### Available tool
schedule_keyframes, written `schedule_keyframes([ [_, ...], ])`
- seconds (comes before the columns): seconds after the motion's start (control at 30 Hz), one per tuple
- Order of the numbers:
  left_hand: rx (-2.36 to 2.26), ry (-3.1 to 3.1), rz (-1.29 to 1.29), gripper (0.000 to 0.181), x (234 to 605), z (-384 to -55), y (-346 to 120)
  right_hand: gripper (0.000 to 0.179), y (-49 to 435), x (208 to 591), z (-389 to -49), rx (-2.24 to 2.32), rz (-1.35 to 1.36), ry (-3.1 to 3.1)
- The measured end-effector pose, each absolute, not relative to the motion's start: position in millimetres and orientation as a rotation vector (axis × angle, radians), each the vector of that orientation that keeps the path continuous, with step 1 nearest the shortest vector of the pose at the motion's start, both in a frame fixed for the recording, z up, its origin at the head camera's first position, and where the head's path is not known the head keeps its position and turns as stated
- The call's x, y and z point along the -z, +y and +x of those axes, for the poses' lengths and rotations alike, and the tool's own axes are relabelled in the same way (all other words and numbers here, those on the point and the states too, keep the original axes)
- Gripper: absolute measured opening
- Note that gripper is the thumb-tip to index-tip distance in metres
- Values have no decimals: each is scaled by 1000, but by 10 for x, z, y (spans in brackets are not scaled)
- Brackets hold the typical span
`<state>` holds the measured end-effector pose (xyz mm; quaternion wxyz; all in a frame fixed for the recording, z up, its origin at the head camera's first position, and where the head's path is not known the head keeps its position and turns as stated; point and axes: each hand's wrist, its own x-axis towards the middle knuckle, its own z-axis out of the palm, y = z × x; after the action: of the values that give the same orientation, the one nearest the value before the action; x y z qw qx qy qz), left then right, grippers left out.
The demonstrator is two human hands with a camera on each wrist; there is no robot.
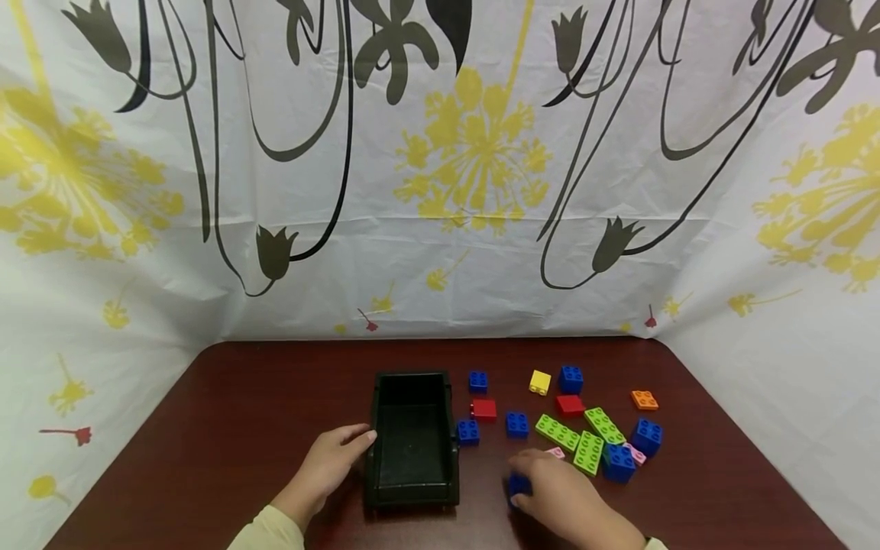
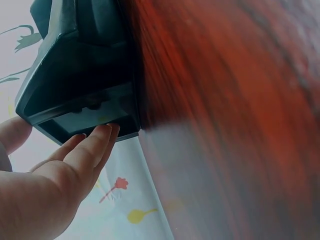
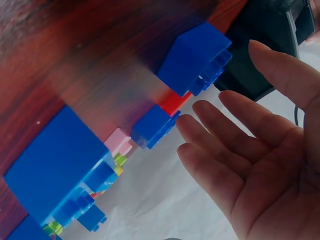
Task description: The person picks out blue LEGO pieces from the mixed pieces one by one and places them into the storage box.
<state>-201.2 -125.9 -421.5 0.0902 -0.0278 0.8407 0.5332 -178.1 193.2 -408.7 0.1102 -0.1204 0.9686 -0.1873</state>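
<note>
My left hand (image 1: 330, 464) holds the left side of a black plastic bin (image 1: 412, 500). In the left wrist view, the thumb lies at the bin's rim and extended fingers (image 2: 92, 150) touch its side. My right hand (image 1: 560, 493) reaches over a blue building block (image 1: 519, 487), which it partly hides in the head view. In the right wrist view its fingers (image 3: 210, 175) are spread, with a gap between them and the tall blue block (image 3: 192, 57). A pink block (image 1: 555, 453) shows just beyond that hand.
Blue blocks (image 1: 517, 425) and a red block (image 1: 484, 410) lie right of the bin. Farther right are lime green blocks (image 1: 557, 433), a yellow block (image 1: 539, 382), an orange block (image 1: 645, 399) and more blue ones. A patterned white cloth (image 1: 447, 290) surrounds the dark table (image 1: 289, 382).
</note>
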Motion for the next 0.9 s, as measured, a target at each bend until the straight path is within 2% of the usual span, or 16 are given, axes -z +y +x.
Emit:
schedule_keyframes([
  [0.9,-1683,2410,-53,56,4249,-2001,-1252,23,1861,4180,-1823,435,-374,2852],
])
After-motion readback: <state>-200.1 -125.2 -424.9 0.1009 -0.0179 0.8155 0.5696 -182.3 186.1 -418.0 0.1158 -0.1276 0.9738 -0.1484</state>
